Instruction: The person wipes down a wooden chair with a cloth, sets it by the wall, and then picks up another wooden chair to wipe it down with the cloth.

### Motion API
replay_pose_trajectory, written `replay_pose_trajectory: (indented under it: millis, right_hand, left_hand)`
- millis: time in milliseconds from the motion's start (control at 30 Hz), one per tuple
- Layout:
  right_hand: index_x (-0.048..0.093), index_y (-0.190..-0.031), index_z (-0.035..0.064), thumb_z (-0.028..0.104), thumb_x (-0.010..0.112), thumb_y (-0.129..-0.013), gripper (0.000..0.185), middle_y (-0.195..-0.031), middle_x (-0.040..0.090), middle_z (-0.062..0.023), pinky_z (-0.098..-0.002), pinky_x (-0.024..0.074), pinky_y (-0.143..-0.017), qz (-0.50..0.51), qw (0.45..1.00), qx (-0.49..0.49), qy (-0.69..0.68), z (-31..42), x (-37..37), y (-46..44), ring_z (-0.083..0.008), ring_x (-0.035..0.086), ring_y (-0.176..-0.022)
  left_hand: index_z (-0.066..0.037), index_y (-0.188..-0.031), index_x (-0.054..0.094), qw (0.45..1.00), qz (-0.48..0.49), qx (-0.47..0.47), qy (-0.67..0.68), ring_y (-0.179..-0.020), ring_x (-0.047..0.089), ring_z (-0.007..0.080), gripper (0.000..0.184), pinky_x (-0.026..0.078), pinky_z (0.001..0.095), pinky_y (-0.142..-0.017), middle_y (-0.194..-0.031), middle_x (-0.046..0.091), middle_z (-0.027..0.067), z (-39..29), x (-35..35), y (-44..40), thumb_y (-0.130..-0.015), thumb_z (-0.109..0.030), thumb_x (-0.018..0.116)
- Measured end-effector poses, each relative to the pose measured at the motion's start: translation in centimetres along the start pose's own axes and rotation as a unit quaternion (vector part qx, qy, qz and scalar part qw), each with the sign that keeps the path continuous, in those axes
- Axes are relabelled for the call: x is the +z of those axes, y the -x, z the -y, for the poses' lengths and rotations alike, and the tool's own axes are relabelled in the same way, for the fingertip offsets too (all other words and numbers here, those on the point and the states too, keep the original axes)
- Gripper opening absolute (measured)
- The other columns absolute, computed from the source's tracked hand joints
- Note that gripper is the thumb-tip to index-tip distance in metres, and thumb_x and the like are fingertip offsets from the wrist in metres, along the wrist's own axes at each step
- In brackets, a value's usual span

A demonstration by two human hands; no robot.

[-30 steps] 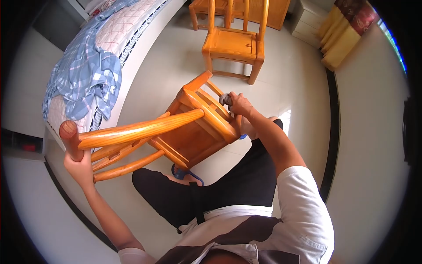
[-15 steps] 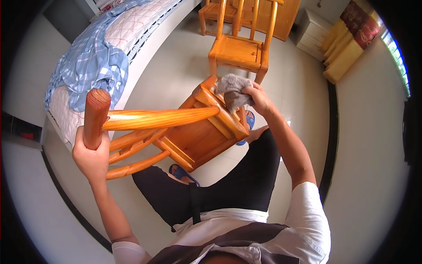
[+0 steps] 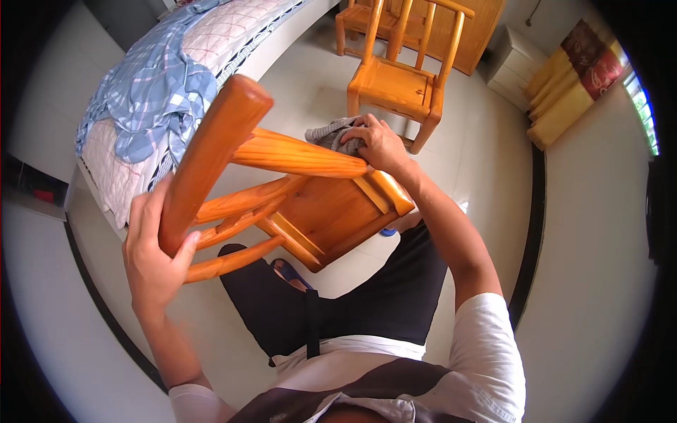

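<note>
A varnished wooden chair (image 3: 331, 222) is tilted in front of me, its backrest toward my left side. My left hand (image 3: 156, 247) is wrapped round the thick top rail (image 3: 211, 155) of the backrest, thumb on the near side. In my right hand (image 3: 384, 146) is a crumpled grey cloth (image 3: 335, 134), held at the seat end of the upper backrest post (image 3: 303, 153). The cloth partly hides behind my fingers and that post. Whether it presses on the wood I cannot tell.
A second wooden chair (image 3: 395, 81) stands upright on the tiled floor ahead. The bed (image 3: 233, 42) with a blue plaid cover (image 3: 151, 106) runs along the left. A white cabinet (image 3: 509, 67) and yellow curtain (image 3: 564, 95) are at the back right, beside the wall (image 3: 599, 233).
The chair's top rail has swung up and right, looming closer. My left hand has loosened and shifted its hold on it. My right hand has moved left with the cloth.
</note>
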State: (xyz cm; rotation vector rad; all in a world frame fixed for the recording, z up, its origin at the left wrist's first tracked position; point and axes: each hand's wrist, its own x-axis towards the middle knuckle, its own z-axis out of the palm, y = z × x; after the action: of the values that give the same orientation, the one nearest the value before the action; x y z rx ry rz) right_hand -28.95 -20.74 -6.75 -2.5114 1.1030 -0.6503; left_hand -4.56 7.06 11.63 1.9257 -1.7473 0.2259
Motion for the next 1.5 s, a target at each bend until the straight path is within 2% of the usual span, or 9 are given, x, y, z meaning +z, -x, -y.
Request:
replay_pose_trajectory:
  millis: [267,400,500,600,733,1067,1133,1300,1500]
  right_hand:
    - [0.069,-0.108,0.0139,0.011,0.063,-0.073,0.035,-0.104,0.062,-0.0116,-0.0358,0.0460,-0.091,0.274,0.958,-0.081,-0.018,3.0,-2.6,-4.3,-0.0265,0.059,-0.102]
    - [0.045,-0.136,0.0124,0.030,0.069,-0.082,0.061,-0.118,0.062,-0.0086,-0.0346,0.0448,-0.093,0.396,0.814,-0.049,-0.423,3.5,-1.1,-3.7,-0.0213,0.058,-0.108]
    - [0.060,-0.116,0.0074,0.015,0.070,-0.078,0.040,-0.116,0.061,-0.0101,-0.0327,0.0454,-0.091,0.090,0.945,-0.314,-0.003,1.2,-0.3,-3.6,-0.0216,0.056,-0.107]
    - [0.054,-0.127,0.0165,0.024,0.065,-0.082,0.047,-0.126,0.058,-0.0081,-0.0353,0.0462,-0.095,0.322,0.946,-0.017,0.018,5.2,-6.5,-4.1,-0.0259,0.054,-0.117]
    - [0.071,-0.102,0.0146,0.018,0.066,-0.076,0.028,-0.110,0.065,-0.0074,-0.0373,0.0491,-0.087,0.342,0.840,-0.064,0.415,-3.7,-6.6,-4.1,-0.0264,0.061,-0.104]
    - [0.055,-0.127,0.0078,-0.002,0.053,-0.071,0.057,-0.101,0.064,-0.0086,-0.0305,0.0495,-0.084,0.075,0.906,0.264,-0.322,-3.9,-6.6,5.9,-0.0225,0.063,-0.095]
    - [0.051,-0.131,0.0106,-0.001,0.054,-0.073,0.059,-0.114,0.059,-0.0105,-0.0330,0.0476,-0.089,-0.048,0.982,0.010,-0.185,-5.1,-1.2,6.1,-0.0260,0.060,-0.105]
    - [0.054,-0.123,0.0110,0.016,0.068,-0.074,0.051,-0.122,0.054,-0.0135,-0.0374,0.0462,-0.091,-0.027,0.982,0.143,-0.117,-0.8,-3.8,5.6,-0.0306,0.056,-0.111]
    - [0.060,-0.108,0.0102,0.032,0.076,-0.068,0.048,-0.099,0.059,-0.0107,-0.0413,0.0499,-0.077,-0.123,0.976,0.177,0.005,0.0,-2.1,6.5,-0.0334,0.060,-0.093]
  left_hand:
    - [-0.002,-0.098,0.060,0.987,0.008,-0.081,0.140,-0.073,0.068,0.0244,0.031,0.052,0.0321,-0.068,-0.081,0.067,0.0133,3.1,1.4,2.9,-0.069,-0.004,0.073]
    - [0.000,-0.096,0.060,0.985,0.021,-0.093,0.143,-0.073,0.066,0.0162,0.028,0.051,0.0282,-0.070,-0.081,0.067,0.0113,1.7,1.6,2.2,-0.071,-0.002,0.071]
    - [0.000,-0.098,0.060,0.984,0.029,-0.106,0.143,-0.075,0.066,0.0156,0.029,0.050,0.0280,-0.071,-0.081,0.067,0.0107,1.5,1.7,1.8,-0.072,-0.003,0.071]
    - [0.000,-0.099,0.060,0.984,0.032,-0.113,0.132,-0.077,0.066,0.0152,0.028,0.050,0.0280,-0.072,-0.081,0.067,0.0103,1.5,2.0,1.3,-0.073,-0.004,0.071]
    - [0.000,-0.099,0.060,0.986,0.018,-0.105,0.127,-0.078,0.066,0.0144,0.029,0.050,0.0281,-0.072,-0.083,0.068,0.0096,1.7,2.3,1.1,-0.073,-0.005,0.071]
    - [-0.003,-0.101,0.059,0.991,0.012,-0.098,0.088,-0.078,0.068,0.0269,0.031,0.051,0.0321,-0.070,-0.084,0.068,0.0145,0.8,2.9,-0.4,-0.074,-0.011,0.073]
    - [-0.004,-0.105,0.057,0.995,0.021,-0.074,0.060,-0.080,0.067,0.0320,0.035,0.051,0.0352,-0.069,-0.086,0.067,0.0158,0.4,3.3,-1.5,-0.075,-0.014,0.073]
    - [-0.007,-0.124,0.053,0.998,0.047,-0.033,0.018,-0.096,0.064,0.0359,0.064,0.050,0.0389,-0.081,-0.101,0.066,0.0177,0.8,1.3,-0.3,-0.065,-0.006,0.078]
    - [-0.002,-0.087,0.060,0.994,-0.104,-0.026,0.013,-0.064,0.063,0.0304,0.031,0.049,0.0362,-0.058,-0.071,0.063,0.0112,3.6,3.6,3.1,-0.059,-0.002,0.074]
